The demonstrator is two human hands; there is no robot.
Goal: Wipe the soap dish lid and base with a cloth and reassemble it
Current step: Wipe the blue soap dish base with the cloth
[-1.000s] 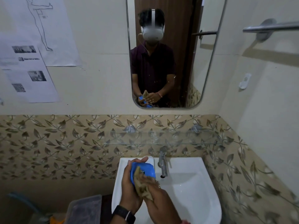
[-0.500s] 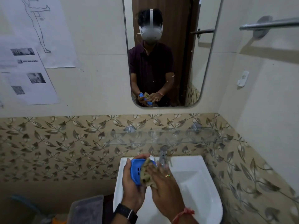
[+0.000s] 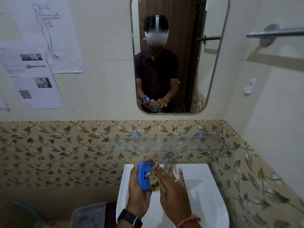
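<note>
Over the back left corner of the white sink point(image 3: 205, 195), a blue soap dish piece point(image 3: 144, 177) is held up on edge, its hollow side turned to the right. Small rectangular slots show in its floor. Whether it is the lid or the base cannot be told.

The left hand point(image 3: 138, 195) grips it from the left, with the fingers curled over the top rim and the palm behind it. A tan cloth point(image 3: 154, 181) lies bunched against the open side of the piece and hangs just below its lower edge. The right hand point(image 3: 172, 190) presses this cloth into the piece with straight, spread fingers. Its thumb is hidden under the cloth, so any pinch there cannot be seen.

A gold ring point(image 3: 176, 180) sits on one right finger and a red thread band point(image 3: 189, 219) circles the right wrist. A black watch point(image 3: 130, 218) is on the left wrist.

Just behind the hands stands a metal tap point(image 3: 167, 162), and above it a glass shelf point(image 3: 164, 143) is fixed to the leaf-patterned tiles point(image 3: 65, 153). Higher on the wall a mirror point(image 3: 212, 71) shows the person in a dark shirt with a white headset, the blue piece and cloth between the hands.

On the right wall are a metal towel bar point(image 3: 276, 32) and a small white hook point(image 3: 250, 85). Printed paper sheets point(image 3: 32, 79) hang on the left. A grey plastic box point(image 3: 88, 214) sits low beside the sink.
</note>
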